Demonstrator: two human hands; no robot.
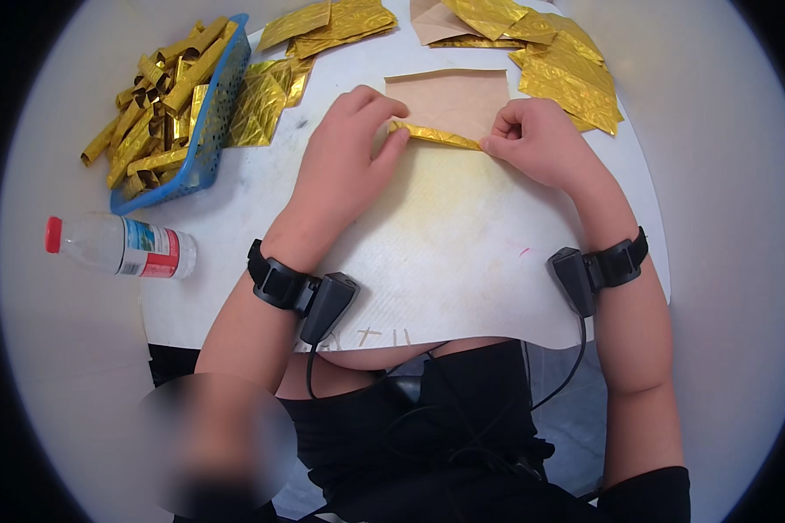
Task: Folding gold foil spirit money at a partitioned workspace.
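Left hand: half-open, thumb against the gold roll, left end.
Right hand: curled, pinching its right end.
Tan sheet: one, twelve o'clock; uneven pinches could skew the gold roll.
Bottle: one, nine o'clock.
Blue basket: one, ten o'clock; tubes uncountable.
Flat sheets: eleven and one o'clock, uncountable.
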